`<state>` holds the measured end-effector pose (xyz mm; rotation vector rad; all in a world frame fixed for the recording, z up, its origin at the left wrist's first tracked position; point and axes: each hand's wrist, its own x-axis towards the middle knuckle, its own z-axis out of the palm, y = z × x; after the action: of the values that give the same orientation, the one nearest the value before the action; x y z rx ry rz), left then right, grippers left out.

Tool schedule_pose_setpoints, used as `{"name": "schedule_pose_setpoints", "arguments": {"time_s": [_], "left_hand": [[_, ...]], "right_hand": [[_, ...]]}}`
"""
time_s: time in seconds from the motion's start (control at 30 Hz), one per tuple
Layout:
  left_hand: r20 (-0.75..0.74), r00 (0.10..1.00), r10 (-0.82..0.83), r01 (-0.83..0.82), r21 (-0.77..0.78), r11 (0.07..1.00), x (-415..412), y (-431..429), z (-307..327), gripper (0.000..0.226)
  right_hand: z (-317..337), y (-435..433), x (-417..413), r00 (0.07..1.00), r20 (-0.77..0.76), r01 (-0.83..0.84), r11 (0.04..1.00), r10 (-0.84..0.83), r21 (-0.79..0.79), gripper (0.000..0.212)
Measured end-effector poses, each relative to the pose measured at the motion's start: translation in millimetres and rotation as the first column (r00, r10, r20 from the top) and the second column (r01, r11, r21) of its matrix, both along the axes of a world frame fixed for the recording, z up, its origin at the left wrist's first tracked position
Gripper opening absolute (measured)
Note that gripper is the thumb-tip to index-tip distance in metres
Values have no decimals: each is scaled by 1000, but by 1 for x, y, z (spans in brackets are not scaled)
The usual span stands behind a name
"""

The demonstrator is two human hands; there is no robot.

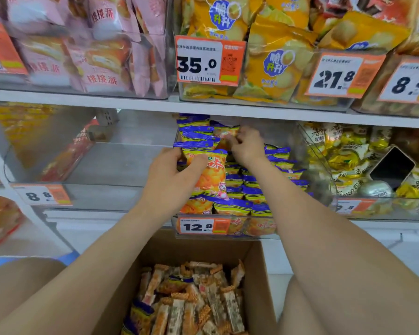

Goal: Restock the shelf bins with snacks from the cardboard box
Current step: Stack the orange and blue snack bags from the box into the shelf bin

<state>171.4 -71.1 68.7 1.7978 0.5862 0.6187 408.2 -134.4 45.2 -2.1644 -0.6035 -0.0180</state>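
Both hands are in the clear shelf bin (252,226) tagged 12.8. The left hand (169,175) grips an upright orange snack packet (213,175) at the left of the bin. The right hand (247,146), farther back, seems to pinch another packet (224,134), though it is blurred. The cardboard box (259,274) sits near, below the bin, with snack bars (196,298) inside.

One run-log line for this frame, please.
left hand grips orange snack packet | right hand pinches second packet | both over clear bin | cardboard box holds snacks
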Motion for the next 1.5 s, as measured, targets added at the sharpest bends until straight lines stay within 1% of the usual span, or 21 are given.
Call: {"name": "schedule_pose_setpoints", "arguments": {"time_s": [0.23, 0.33, 0.43, 0.5, 0.57, 0.7, 0.77, 0.8, 0.83, 0.87, 0.9, 0.93, 1.0, 1.03, 1.1, 1.17, 1.23, 1.27, 1.33, 1.43, 1.5], "left_hand": [[-17, 1000, -4, 4, 34, 999, -1, 1, 1, 48], [-17, 1000, -7, 8, 34, 999, -2, 0, 1, 43], [-5, 1000, -14, 14, 29, 999, 1, 0, 0, 44], [-17, 1000, -9, 9, 36, 999, 4, 1, -1, 46], [-32, 999, -15, 16, 34, 999, 6, 3, -3, 49], [-36, 999, -21, 22, 33, 999, 6, 5, -2, 56], [-33, 999, -27, 28, 27, 999, 4, 5, -2, 56], [-30, 999, -33, 33, 19, 999, 3, 3, -1, 56], [-24, 999, -37, 38, 9, 999, 2, 1, 0, 54], [-16, 999, -43, 43, -4, 999, 1, 0, 2, 52], [-1, 999, -50, 50, -15, 999, 0, -2, 3, 49], [20, 998, -58, 59, -24, 998, -1, -4, 5, 47], [50, 996, -72, 73, -23, 997, -2, -7, 7, 48], [49, 996, -75, 76, -10, 997, -2, -8, 8, 51], [45, 996, -71, 70, 29, 997, -2, -9, 8, 54], [44, 999, -27, 22, 122, 992, -3, -10, 6, 46], [3, 1000, 26, -26, 282, 959, -5, -11, 3, 30], [-34, 998, 45, -30, 349, 937, -6, -12, 1, 28], [-88, 993, 81, -36, 425, 904, -6, -15, -3, 42], [-114, 988, 102, -50, 389, 920, -4, -18, -7, 61], [-98, 988, 117, -73, 367, 927, -2, -16, -7, 64]], "right_hand": [[2, -2, -2, 995, 71, 73, 997, -74, 24, 36], [3, -3, 6, 987, 98, 122, 990, -128, 64, 38], [7, -2, 11, 985, 118, 130, 992, -129, 4, 40], [6, -2, 11, 995, 102, 16, 999, -11, -49, 33], [8, -9, 6, 993, 94, -63, 997, 67, -45, 24], [15, -27, -7, 993, 119, -6, 999, 2, 36, 17], [27, -35, -20, 999, 37, -1, 996, -2, 93, 23], [35, -40, -31, 995, -84, -42, 987, 56, 156, 31], [43, -47, -45, 959, -231, -110, 968, 164, 227, 38], [51, -55, -58, 882, -370, -185, 935, 293, 302, 45], [55, -65, -69, 801, -443, -262, 901, 402, 345, 50], [57, -74, -79, 746, -464, -341, 872, 478, 351, 52], [57, -88, -94, 707, -427, -481, 826, 564, 294, 44], [56, -91, -98, 697, -420, -503, 814, 581, 292, 43], [59, -91, -99, 681, -464, -421, 822, 566, 384, 51], [62, -92, -89, 670, -522, -280, 831, 528, 481, 42], [62, -94, -74, 713, -556, -162, 872, 427, 462, 28], [57, -95, -65, 757, -556, -94, 899, 343, 427, 31], [43, -95, -51, 847, -504, 28, 931, 171, 364, 37], [28, -84, -39, 946, -323, 84, 944, 25, 319, 30], [22, -72, -30, 972, -237, 84, 949, -9, 306, 47]]}}
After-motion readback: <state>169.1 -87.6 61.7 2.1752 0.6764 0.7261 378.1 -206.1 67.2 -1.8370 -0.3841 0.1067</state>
